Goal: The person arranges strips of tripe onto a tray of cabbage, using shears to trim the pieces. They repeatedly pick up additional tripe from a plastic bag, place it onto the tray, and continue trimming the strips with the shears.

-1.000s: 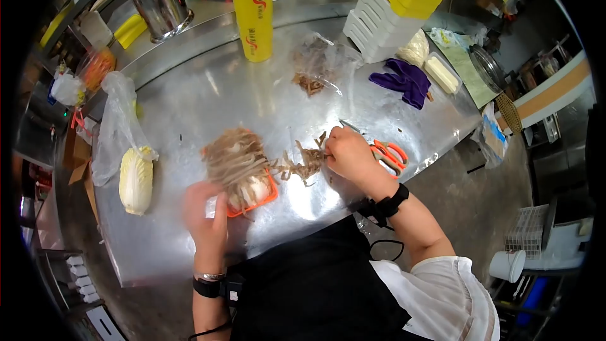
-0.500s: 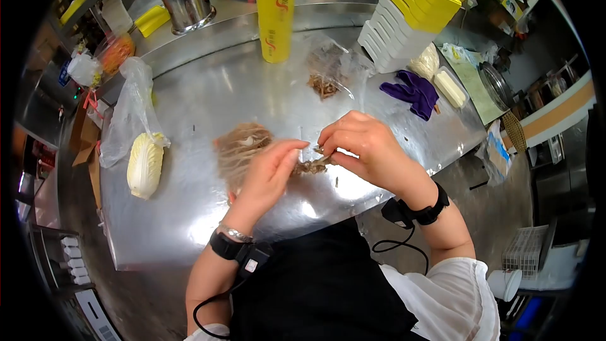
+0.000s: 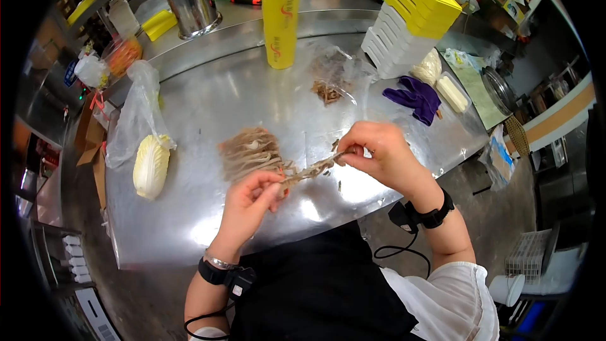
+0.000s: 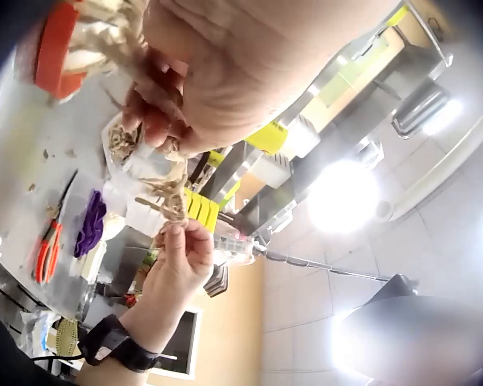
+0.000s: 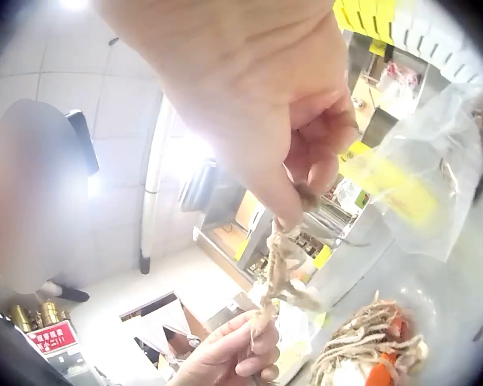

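- Left hand (image 3: pixel 249 199): grip closed, thumb and fingertips pinching the near-left end of a mushroom strand (image 3: pixel 312 169).
- Right hand (image 3: pixel 375 151): grip also clenched, pinching the far-right end of the same strand. The right wrist view shows the strand hanging down from my fingertips (image 5: pixel 306 197) towards the other hand.
- The strand is brown, stringy and branched. It is held off the steel worktop (image 3: pixel 208 88), drawn out between my two hands, just right of the mushroom bundle (image 3: pixel 249 151).
- The bundle sits on an orange tray (image 4: pixel 52 48), best seen from the left wrist.
- Around me: napa cabbage (image 3: pixel 151 165) at the left, half out of its plastic bag. A yellow film roll (image 3: pixel 281 12) stands far centre, with purple gloves (image 3: pixel 413 96) at the far right. Orange-handled scissors (image 4: pixel 48 249) lie on the worktop by my right arm.
- Risk: both grips are on thin ends at the fingertips only. If I pull unevenly, I judge the strand could slip out of one pinch and drop.
- Risk: the strand looks fibrous and branched. A hard tug may tear it ragged partway along rather than splitting it cleanly.
- Risk: my left hand is close to the bundle, so loose fibres could snag it and drag stems off the tray.
- Risk: scraps (image 3: pixel 339 184) already lie below, and more could shed onto the worktop.
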The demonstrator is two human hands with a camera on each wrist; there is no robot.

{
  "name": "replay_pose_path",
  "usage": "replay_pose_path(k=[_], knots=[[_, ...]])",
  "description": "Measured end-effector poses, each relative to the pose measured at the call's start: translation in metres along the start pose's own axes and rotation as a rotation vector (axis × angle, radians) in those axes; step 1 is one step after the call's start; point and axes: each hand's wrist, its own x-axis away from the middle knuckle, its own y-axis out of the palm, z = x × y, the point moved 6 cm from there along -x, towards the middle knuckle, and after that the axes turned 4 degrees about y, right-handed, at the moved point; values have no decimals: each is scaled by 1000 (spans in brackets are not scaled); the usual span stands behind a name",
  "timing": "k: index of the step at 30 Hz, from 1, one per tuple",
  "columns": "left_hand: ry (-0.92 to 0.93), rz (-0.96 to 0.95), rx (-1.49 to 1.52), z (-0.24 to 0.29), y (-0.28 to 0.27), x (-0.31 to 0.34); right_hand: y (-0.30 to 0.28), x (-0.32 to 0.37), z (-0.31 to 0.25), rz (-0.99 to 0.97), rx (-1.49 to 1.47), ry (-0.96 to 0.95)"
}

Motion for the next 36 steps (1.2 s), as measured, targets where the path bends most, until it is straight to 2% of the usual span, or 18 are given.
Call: replay_pose_path(k=[1,4,5,8,10,12,14,17,23,26,30,33,36], knots=[[-88,62,-5,-5,-11,6,9,1,4,-53,-58,28],[82,155,-194,10,-26,18,40,3,15,-156,-249,134],[172,182,-370,18,-33,23,49,3,17,-157,-267,118],[290,243,-752,32,-48,39,73,5,13,-158,-254,120],[209,201,-734,24,-62,52,93,9,15,-159,-238,26],[160,207,-706,9,-75,57,110,11,22,-136,-239,16],[144,273,-665,-9,-86,57,130,10,36,-101,-284,95],[117,319,-570,-11,-83,54,144,5,20,-131,-325,133],[201,295,-388,31,-65,56,170,-4,-14,-216,-465,37],[255,287,-352,48,-54,55,185,-10,-24,-314,-573,143],[301,296,-281,56,-55,57,193,-14,-25,-201,-545,54],[347,376,-312,58,-67,65,184,-7,-12,-292,-533,218],[273,390,-300,49,-77,73,169,5,-3,-181,-592,162]])
